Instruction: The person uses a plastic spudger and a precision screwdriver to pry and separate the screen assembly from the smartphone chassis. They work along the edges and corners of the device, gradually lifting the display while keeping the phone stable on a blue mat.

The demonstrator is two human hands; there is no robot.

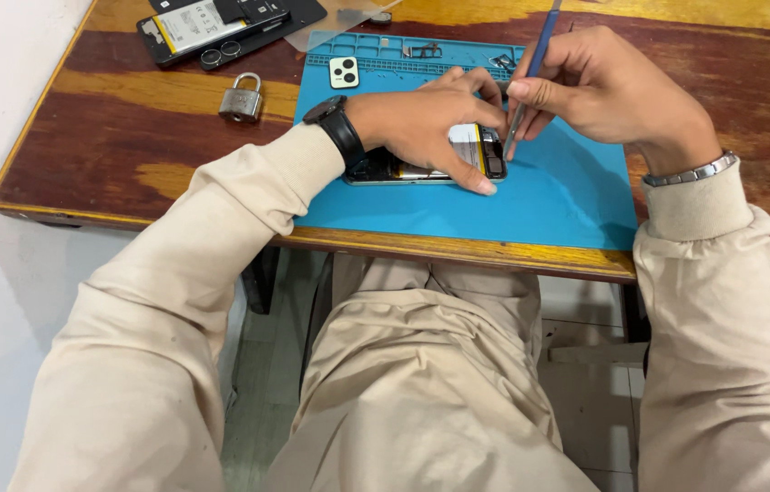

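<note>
The person sits at a worn wooden tabletop (pixel 130 118) with a blue repair mat (pixel 549 200) laid near its front edge. On the mat lies an opened smartphone (pixel 471 155), back cover off, its battery and dark inner parts showing. The left hand (pixel 426 123), a black wristwatch (pixel 337 128) on its wrist, is curled over the phone and pins it flat, thumb pressed along the near edge and fingers across the far side. The right hand (pixel 608 91), with a metal bracelet (pixel 690 171) at the wrist, pinches a slim blue-handled tool (pixel 535 64) between thumb and fingers like a pen; its metal tip comes down at the phone's right end, though whether it touches a part inside is too small to tell. At the mat's far edge sits a small white camera cover (pixel 344 72) beside moulded tray slots holding tiny parts. Off the mat to the left a silver padlock (pixel 241 98) rests on the wood, and further back lies a second opened phone (pixel 212 25) with two small rings just beside it.
</note>
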